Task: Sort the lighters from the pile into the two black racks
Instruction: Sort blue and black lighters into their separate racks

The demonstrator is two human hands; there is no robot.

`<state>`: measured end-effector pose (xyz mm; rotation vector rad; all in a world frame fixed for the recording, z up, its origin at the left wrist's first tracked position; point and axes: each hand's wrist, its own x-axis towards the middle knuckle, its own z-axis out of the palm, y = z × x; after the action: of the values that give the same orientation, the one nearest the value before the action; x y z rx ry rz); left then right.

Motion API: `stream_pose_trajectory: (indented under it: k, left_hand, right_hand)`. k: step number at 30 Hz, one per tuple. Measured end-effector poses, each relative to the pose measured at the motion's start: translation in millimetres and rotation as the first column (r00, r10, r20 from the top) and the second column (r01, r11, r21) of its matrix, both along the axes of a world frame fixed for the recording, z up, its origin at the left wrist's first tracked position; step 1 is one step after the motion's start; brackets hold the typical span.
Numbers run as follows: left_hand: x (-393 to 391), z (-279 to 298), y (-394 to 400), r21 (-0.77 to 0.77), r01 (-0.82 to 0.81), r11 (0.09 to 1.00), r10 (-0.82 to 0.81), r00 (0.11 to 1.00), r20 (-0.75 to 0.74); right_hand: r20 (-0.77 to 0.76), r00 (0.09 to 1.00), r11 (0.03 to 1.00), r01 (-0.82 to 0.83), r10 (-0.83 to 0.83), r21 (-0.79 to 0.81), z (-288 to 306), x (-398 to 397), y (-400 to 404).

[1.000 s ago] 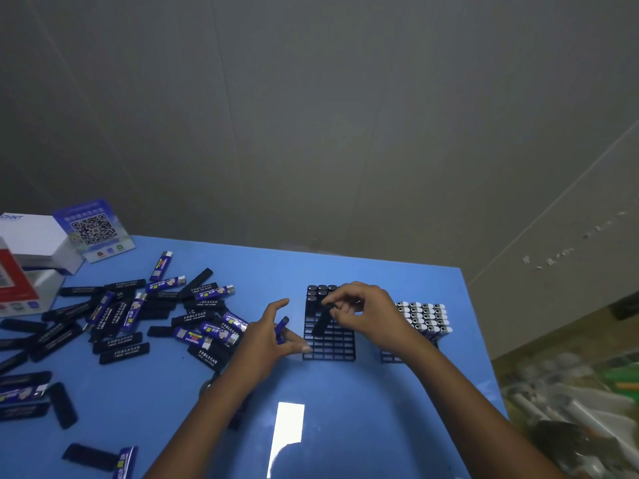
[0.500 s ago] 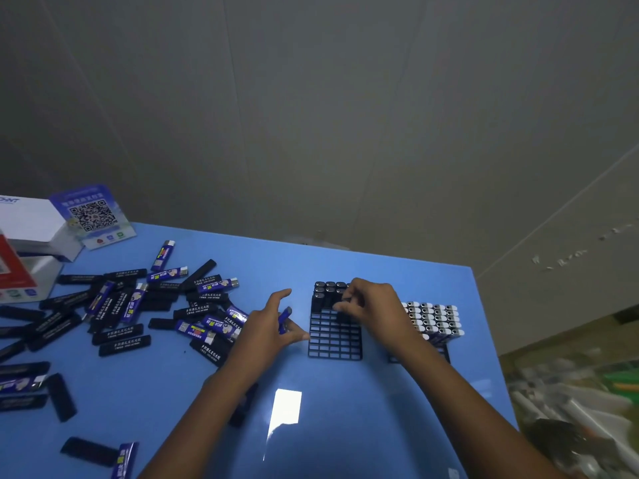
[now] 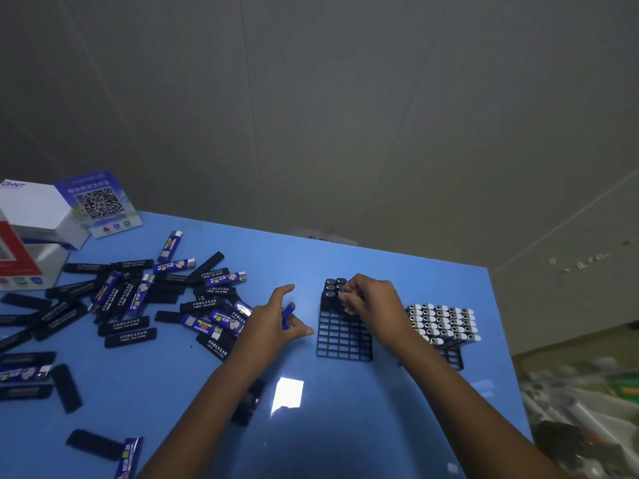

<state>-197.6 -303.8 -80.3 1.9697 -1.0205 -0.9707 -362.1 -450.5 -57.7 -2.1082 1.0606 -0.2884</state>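
A: Pressing down at the near rack [image 3: 342, 337] with my right hand [image 3: 371, 300]. Fingers [image 3: 345, 299] curled over the black lighters [image 3: 333, 288] standing in its far rows. Whether they pinch one or only push on the tops, I cannot tell; knuckles hide the contact.

B: Left hand?

A: Left hand [image 3: 273, 323] rests on the blue table [image 3: 345, 426], just left of that rack. Thumb out toward the rack's edge, forefinger lifted, the other fingers curled round a blue lighter [image 3: 287, 314] whose end pokes out between thumb and forefinger.

B: Rack fill?

A: Near rack: black lighters only in the far rows, upright, the rest of the grid showing open cells. Second rack [image 3: 449, 354] sits to the right, well filled with upright lighters, silver tops [image 3: 442, 321] showing; only its near edge is bare. My right wrist crosses between the two racks.

B: Pile?

A: Pile [image 3: 145, 299] lies scattered over the left half of the table, black and blue lighters mixed, flat, many overlapping. Strays near the front-left edge, one blue stray [image 3: 129, 458] cut by the frame. A dark one [image 3: 249, 399] lies partly under my left forearm.

B: Else?

A: White box [image 3: 31, 209] and a QR card [image 3: 98, 203] at the far-left corner. Grey wall behind. Blurred clutter on the floor to the right.
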Motion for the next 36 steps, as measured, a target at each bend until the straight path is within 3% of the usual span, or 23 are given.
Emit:
stream_pose_trajectory:
  k: [19, 25, 32, 36]
  left_hand:
    - [-7.2, 0.0, -0.6, 0.012, 0.01, 1.0, -0.01, 1.0, 0.011]
    - [-9.2, 3.5, 2.9, 0.006, 0.004, 1.0, -0.004, 1.0, -0.006]
    - [-10.0, 8.4, 3.5, 0.009, 0.013, 1.0, -0.013, 1.0, 0.01]
    - [-12.5, 13.1, 2.4, 0.003, 0.04, 0.999, -0.04, 0.999, 0.028]
  right_hand:
    - [-0.081, 0.993, 0.991, -0.093, 0.085, -0.1, 1.1, 0.1, -0.6]
    - [-0.312, 0.944, 0.955, -0.187, 0.11, -0.229, 1.0, 1.5, 1.1]
    - [-0.278, 0.956, 0.96, -0.159, 0.091, -0.232, -3.1, 1.0, -1.1]
    - [-0.152, 0.986, 0.98, -0.089, 0.062, -0.176, 0.9, -8.5, -2.0]
